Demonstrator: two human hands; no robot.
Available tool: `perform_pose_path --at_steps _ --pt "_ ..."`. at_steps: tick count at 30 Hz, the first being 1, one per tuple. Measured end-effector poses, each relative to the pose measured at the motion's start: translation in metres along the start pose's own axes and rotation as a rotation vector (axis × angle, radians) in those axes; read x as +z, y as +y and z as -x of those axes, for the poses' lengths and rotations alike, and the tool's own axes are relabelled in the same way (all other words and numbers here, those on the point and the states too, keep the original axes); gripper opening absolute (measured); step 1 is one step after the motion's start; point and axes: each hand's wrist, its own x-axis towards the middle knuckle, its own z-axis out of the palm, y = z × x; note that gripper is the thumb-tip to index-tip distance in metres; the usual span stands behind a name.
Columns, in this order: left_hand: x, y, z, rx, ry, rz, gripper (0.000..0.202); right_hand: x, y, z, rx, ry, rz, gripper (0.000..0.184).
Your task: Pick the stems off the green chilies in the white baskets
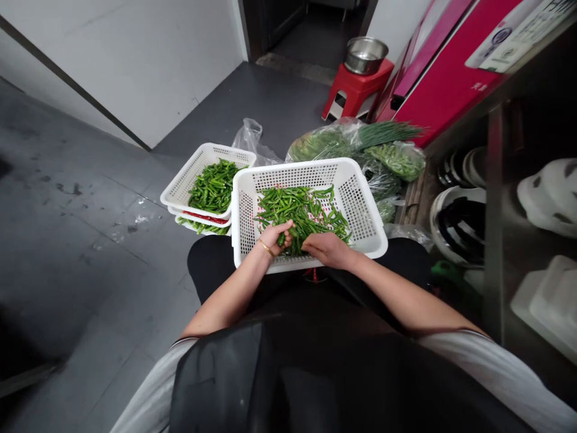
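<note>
On my lap rests a white perforated basket (pixel 306 168) with a loose layer of green chili peppers (pixel 288 204) across its bottom. My left hand (pixel 274 237), a gold-coloured bracelet at its wrist, is closed around some green chilies over the near side of the basket. Just to its right, my right hand (pixel 331 249) is held low over the chilies with its fingers pressed together. What those fingertips pinch, if anything, is hidden. At the left, a smaller white basket (pixel 180 180) is heaped with cut green chilies (pixel 214 186).
Beneath the smaller basket, red chilies (pixel 205 218) show in a stacked one. Bagged greens (pixel 324 144) lie beyond my basket. A metal pot (pixel 366 55) sits on a red stool (pixel 354 90) near the doorway. Shelves with bowls (pixel 457 222) stand close on the right.
</note>
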Motion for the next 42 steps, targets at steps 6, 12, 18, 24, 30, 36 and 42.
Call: perform_pose_path --at_steps 6,12,18,24,30,36,42 --pt "-0.008 0.02 -0.003 0.021 0.079 0.134 0.007 -0.021 0.054 -0.019 0.489 -0.211 0.41 0.036" --pt "-0.005 0.017 -0.008 0.072 0.003 0.011 0.027 0.009 0.064 -0.061 0.629 -0.371 0.475 0.033" --pt "0.007 -0.006 -0.015 0.09 0.068 -0.19 0.036 -0.006 0.037 -0.037 0.467 -0.197 0.403 0.027" --pt "0.016 -0.011 -0.009 0.24 0.045 -0.084 0.035 0.007 0.012 -0.025 0.428 -0.087 -0.243 0.028" --pt "0.007 -0.009 -0.001 0.007 -0.001 0.142 0.032 0.004 -0.009 -0.01 0.157 0.079 -0.221 0.036" --pt "-0.008 0.018 -0.004 0.049 0.056 0.229 0.017 -0.015 0.042 -0.052 0.281 -0.152 0.344 0.03" --pt "-0.007 0.027 -0.012 0.059 0.168 -0.021 0.014 -0.008 0.075 -0.121 0.324 -0.223 0.615 0.038"
